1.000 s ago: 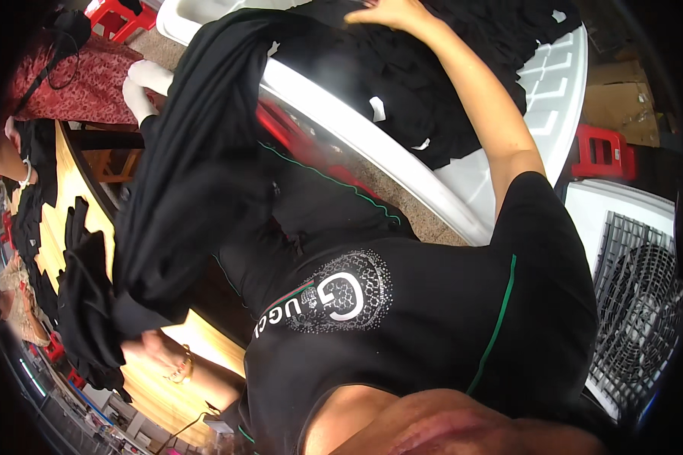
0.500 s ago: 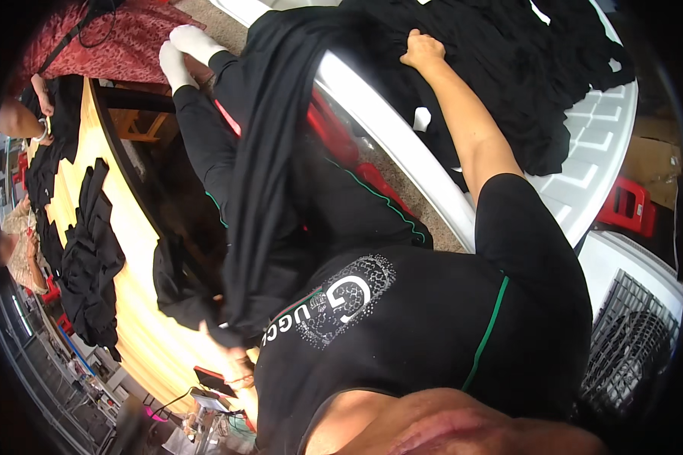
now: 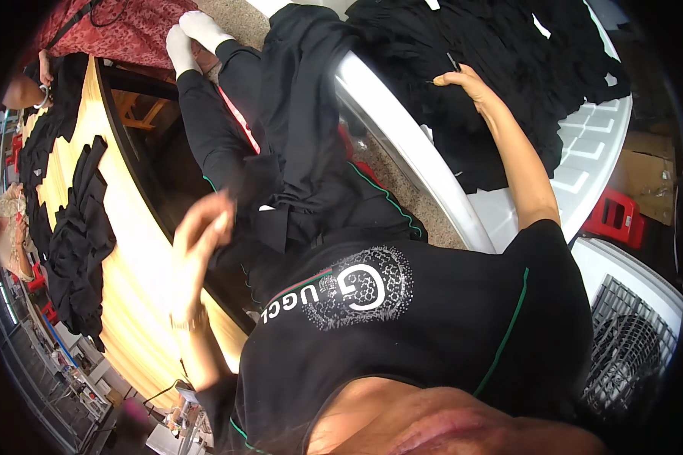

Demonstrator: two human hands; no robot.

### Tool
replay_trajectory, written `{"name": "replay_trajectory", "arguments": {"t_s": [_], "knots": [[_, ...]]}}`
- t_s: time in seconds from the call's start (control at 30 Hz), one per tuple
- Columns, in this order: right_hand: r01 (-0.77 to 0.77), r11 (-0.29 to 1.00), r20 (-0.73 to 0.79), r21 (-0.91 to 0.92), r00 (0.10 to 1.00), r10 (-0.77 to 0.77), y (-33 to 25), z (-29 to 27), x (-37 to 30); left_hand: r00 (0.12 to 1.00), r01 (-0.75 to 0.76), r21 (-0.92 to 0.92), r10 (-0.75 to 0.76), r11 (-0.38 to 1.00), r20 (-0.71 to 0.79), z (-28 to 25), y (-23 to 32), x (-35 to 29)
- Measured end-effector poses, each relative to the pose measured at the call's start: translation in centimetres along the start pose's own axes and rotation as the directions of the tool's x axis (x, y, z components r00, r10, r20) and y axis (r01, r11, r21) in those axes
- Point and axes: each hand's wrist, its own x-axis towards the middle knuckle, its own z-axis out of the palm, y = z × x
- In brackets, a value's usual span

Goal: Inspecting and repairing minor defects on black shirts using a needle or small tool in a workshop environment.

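Note:
Black cloth (image 3: 300, 98) lies draped across my lap and legs, with a small white tag (image 3: 266, 208) on it. My left hand (image 3: 205, 224) is raised over the edge of the pale wooden table (image 3: 148, 273), beside the cloth. Motion smears its fingers, and nothing shows clearly in them. On the right, my right hand (image 3: 463, 82) is closed around a small, thin, dark pointed tool whose kind I cannot make out. It is over a heap of black cloth pieces (image 3: 402, 45) on the white plastic table (image 3: 596, 129).
More black garments (image 3: 83, 243) lie along the wooden table. At the far left are another person's hand (image 3: 45, 68) and a second person (image 3: 11, 235). A red stool (image 3: 615, 218) and a fan (image 3: 626, 349) stand at the right, near a cardboard box (image 3: 645, 178).
My left hand has come up off the cloth near my hip. The cloth has settled lower across my lap. My right hand has shifted right, and the dark tool now shows in it.

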Motion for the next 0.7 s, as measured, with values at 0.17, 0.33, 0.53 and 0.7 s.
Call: {"name": "replay_trajectory", "arguments": {"t_s": [0.17,0.33,0.53,0.7], "knots": [[0.139,0.990,-0.058,0.011,0.989,-0.138,-4.6,0.6,-3.5,0.839,-0.542,0.211,0.538,0.814,0.080,8.0,3.5,11.8],[0.151,0.975,-0.144,0.161,0.981,-0.129,-7.7,1.2,-7.9,0.904,-0.376,-0.235,0.411,0.896,0.117,14.0,3.6,17.5],[0.028,0.775,0.049,0.632,0.996,-0.076,-15.4,5.4,-12.7,0.885,-0.349,-0.440,0.446,0.828,0.138,10.0,3.1,7.7],[0.502,0.809,0.012,0.306,0.848,-0.531,-21.7,11.4,-12.3,0.934,-0.338,-0.642,0.329,0.688,-0.140,6.5,1.7,3.2]]}}
